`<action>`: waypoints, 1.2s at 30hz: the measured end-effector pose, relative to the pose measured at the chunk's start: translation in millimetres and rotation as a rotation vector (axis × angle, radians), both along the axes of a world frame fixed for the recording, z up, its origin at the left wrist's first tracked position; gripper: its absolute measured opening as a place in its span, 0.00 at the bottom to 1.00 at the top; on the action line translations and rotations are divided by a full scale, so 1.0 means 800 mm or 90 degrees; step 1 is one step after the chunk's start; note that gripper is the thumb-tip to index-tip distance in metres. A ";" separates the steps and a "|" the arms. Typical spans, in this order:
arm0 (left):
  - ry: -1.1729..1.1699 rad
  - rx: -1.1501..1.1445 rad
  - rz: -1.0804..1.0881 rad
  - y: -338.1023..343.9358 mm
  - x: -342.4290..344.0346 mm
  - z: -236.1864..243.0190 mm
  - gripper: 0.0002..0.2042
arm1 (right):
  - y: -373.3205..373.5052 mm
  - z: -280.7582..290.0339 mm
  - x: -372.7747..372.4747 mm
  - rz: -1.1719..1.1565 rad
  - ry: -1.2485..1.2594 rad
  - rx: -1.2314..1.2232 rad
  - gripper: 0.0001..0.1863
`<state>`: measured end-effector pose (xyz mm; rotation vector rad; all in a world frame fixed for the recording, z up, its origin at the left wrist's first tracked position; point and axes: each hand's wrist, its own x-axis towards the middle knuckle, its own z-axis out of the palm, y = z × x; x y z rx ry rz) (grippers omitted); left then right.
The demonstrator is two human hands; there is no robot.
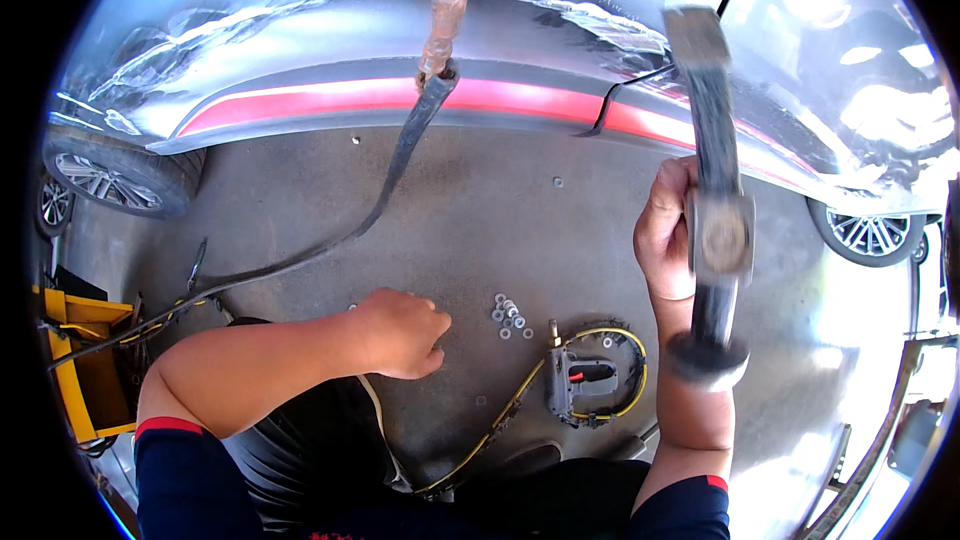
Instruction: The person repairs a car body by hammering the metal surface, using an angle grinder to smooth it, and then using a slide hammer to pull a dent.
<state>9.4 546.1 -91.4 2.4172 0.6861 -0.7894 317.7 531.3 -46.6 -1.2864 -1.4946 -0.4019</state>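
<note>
My right hand [664, 230] is closed on a body hammer [716, 150], held up on the right. Its long head points toward the car, with a round face at the near end. The head hides part of my grip. My left hand [400, 333] is a fist over the floor, and nothing shows sticking out of it. Ahead is a grey car side [330, 40] with creased dents and a red stripe [500, 93] along its lower edge. A copper-coloured clamp [443, 15] hangs against it, joined to a thick black cable [400, 165].
A grey pistol-shaped tool [578, 385] with a red trigger lies on the floor, its yellow-and-black cable [500, 418] looped around it. Several washers [509, 313] lie nearby. At the left stand a yellow cart [85, 365] and a car wheel [125, 175]. Another wheel [868, 232] is at the right.
</note>
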 end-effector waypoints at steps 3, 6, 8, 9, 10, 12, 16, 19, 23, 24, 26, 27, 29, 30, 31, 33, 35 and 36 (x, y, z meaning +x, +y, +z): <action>-0.008 0.009 -0.008 -0.001 -0.002 -0.006 0.19 | 0.004 0.004 0.007 -0.008 -0.064 -0.027 0.06; 0.008 0.010 -0.013 -0.003 0.002 -0.004 0.20 | -0.001 0.009 -0.002 0.010 -0.022 0.000 0.07; 0.010 0.013 -0.017 -0.002 0.001 -0.006 0.20 | -0.005 -0.005 0.016 0.037 -0.021 -0.053 0.09; 0.009 0.016 -0.020 -0.002 0.002 -0.007 0.20 | -0.002 -0.003 0.018 0.017 -0.044 -0.075 0.11; 0.008 0.016 -0.022 0.000 0.004 -0.007 0.20 | 0.002 -0.001 0.015 -0.072 -0.107 -0.096 0.13; 0.022 0.008 -0.011 0.003 0.007 -0.007 0.21 | -0.001 -0.004 0.011 -0.058 -0.046 -0.110 0.14; 0.029 0.012 -0.009 0.000 0.005 -0.006 0.21 | 0.001 -0.007 0.010 -0.012 -0.043 -0.038 0.10; 0.018 0.000 -0.008 0.000 0.008 -0.008 0.21 | 0.004 -0.007 0.017 -0.013 -0.026 -0.021 0.12; 0.033 0.005 -0.006 0.002 0.005 -0.008 0.22 | -0.009 -0.010 0.019 0.028 0.000 -0.067 0.10; 0.035 0.003 -0.007 0.002 0.006 -0.009 0.22 | -0.001 -0.009 0.024 -0.017 -0.115 -0.031 0.14; 0.043 0.001 -0.012 0.002 0.012 -0.006 0.22 | 0.000 -0.009 0.017 -0.012 -0.034 -0.058 0.17; 0.051 -0.001 -0.016 0.003 0.014 -0.006 0.22 | -0.003 -0.005 0.013 -0.013 -0.033 -0.042 0.14; 0.038 0.005 -0.016 0.002 0.009 -0.009 0.22 | -0.006 -0.009 0.019 0.031 -0.031 -0.032 0.12; 0.025 0.011 -0.015 0.001 0.007 -0.011 0.22 | -0.004 -0.011 0.018 0.019 -0.035 -0.048 0.11; 0.028 0.010 -0.013 0.001 0.006 -0.011 0.22 | 0.000 -0.013 0.017 0.008 -0.041 -0.062 0.10; 0.037 0.010 -0.008 0.004 0.010 -0.011 0.23 | 0.008 -0.011 0.015 -0.005 -0.023 -0.031 0.09; 0.038 0.008 -0.011 0.004 0.011 -0.012 0.23 | 0.001 -0.009 0.017 0.002 -0.027 -0.005 0.10; 0.040 0.004 -0.013 0.003 0.012 -0.012 0.23 | -0.001 -0.011 0.024 0.007 -0.037 0.004 0.09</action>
